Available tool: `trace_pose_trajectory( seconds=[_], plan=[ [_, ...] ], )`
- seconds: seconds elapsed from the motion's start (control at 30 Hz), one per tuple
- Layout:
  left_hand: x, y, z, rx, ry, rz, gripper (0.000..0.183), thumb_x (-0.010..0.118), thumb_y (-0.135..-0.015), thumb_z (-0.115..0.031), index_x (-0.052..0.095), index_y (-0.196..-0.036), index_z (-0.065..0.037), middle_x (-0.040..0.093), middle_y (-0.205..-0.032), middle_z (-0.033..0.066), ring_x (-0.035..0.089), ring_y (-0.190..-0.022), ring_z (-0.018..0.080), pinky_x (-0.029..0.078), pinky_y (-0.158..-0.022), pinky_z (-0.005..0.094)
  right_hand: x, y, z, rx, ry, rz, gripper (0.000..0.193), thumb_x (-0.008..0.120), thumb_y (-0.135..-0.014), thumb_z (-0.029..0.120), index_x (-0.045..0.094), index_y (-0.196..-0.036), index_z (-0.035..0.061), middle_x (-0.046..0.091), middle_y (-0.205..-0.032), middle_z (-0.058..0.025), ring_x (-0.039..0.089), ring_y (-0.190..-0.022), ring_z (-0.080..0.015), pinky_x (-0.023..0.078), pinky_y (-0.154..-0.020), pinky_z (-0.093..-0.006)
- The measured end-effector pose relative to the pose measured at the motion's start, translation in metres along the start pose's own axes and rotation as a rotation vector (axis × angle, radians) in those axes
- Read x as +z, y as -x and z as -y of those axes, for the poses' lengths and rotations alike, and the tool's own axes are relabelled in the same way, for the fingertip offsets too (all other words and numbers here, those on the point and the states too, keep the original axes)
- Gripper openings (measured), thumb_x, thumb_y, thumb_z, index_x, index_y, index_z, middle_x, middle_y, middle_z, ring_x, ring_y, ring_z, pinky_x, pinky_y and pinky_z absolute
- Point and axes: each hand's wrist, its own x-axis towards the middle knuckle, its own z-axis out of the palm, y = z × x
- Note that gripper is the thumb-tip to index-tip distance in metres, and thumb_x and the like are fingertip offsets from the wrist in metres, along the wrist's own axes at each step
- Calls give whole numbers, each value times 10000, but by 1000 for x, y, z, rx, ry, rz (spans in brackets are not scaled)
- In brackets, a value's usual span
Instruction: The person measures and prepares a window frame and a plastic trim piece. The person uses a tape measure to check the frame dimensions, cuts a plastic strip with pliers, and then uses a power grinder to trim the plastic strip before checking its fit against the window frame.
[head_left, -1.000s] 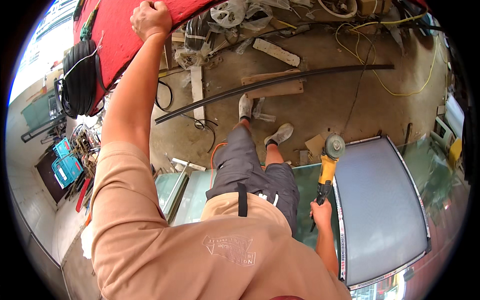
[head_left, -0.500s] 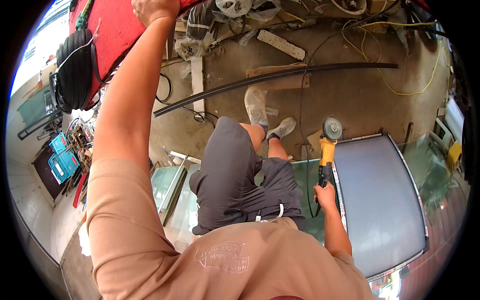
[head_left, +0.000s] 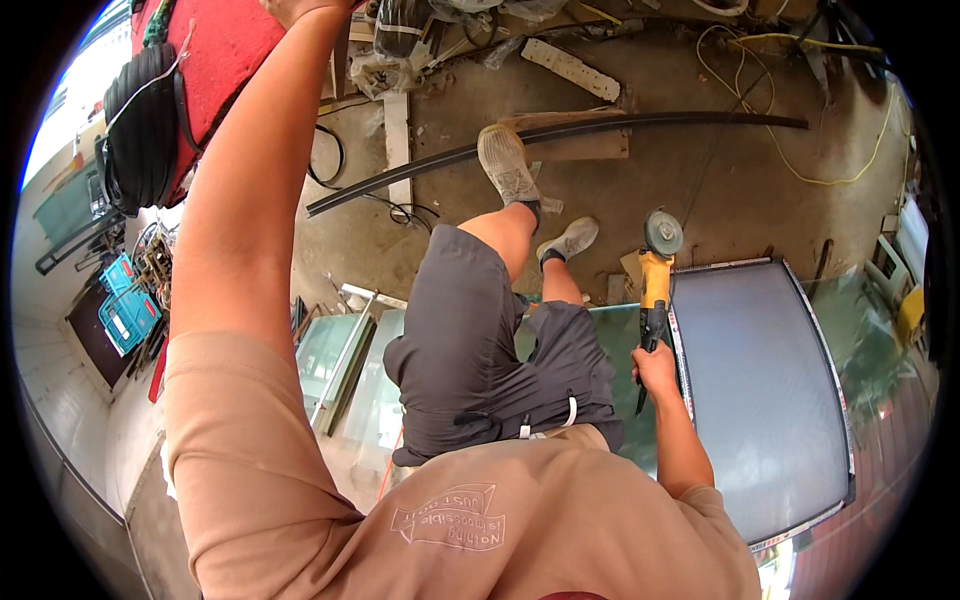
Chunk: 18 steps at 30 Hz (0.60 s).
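My right hand [head_left: 654,367] is closed around the black handle of a yellow angle grinder [head_left: 655,282]. The grinder's disc [head_left: 663,233] points away from me, over the floor beside the glass. Up at the top left, my left hand [head_left: 303,8] is at the edge of a red, cloth-like surface [head_left: 225,60]; its fingers are cut off by the picture's edge. A black coil [head_left: 140,140], perhaps of cable or rubber strip, hangs against the red surface.
A long black strip [head_left: 660,119] lies across the floor beyond my shoes [head_left: 508,165]. A large framed glass panel [head_left: 760,400] is at my right, with more glass sheets [head_left: 340,345] at left. Yellow cord [head_left: 840,182], white board [head_left: 398,150] and blue cases [head_left: 130,305] lie around.
My left hand has slid further up, partly out of the picture. The grinder's cord has swung to the right. One shoe has shifted forward, and the grinder stays in my right hand.
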Motion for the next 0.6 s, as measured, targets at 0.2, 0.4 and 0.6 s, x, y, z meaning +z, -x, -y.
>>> trace_pose_trajectory(
  seconds=[0.2, 0.4, 0.6],
  plan=[
    [-1, 0, -1, 16, 4, -2, 315, 554, -960, -322, 710, -1049, -63, 710, -1179, 208, 637, -1169, 429, 508, -1020, 544, 1, -8, 14, -26, 65, 4, 82, 670, -864, 67, 605, -870, 18, 615, -659, -56, 608, -491, -169, 497, -473, -351],
    [5, -3, 9, 45, 12, -34, 301, 567, -950, -310, 711, -1027, -58, 716, -1145, 212, 644, -1145, 425, 514, -1005, 541, 13, -26, 36, -68, 94, 55, 83, 671, -876, 55, 590, -897, 45, 605, -685, -47, 591, -519, -159, 502, -495, -343],
    [7, -3, 7, 68, -1, -55, 271, 585, -939, -286, 712, -992, -52, 722, -1096, 212, 653, -1099, 426, 522, -979, 540, 32, -40, 63, -84, 54, 67, 83, 676, -868, 76, 609, -871, 28, 618, -667, -50, 613, -512, -156, 502, -486, -342]
  ],
)
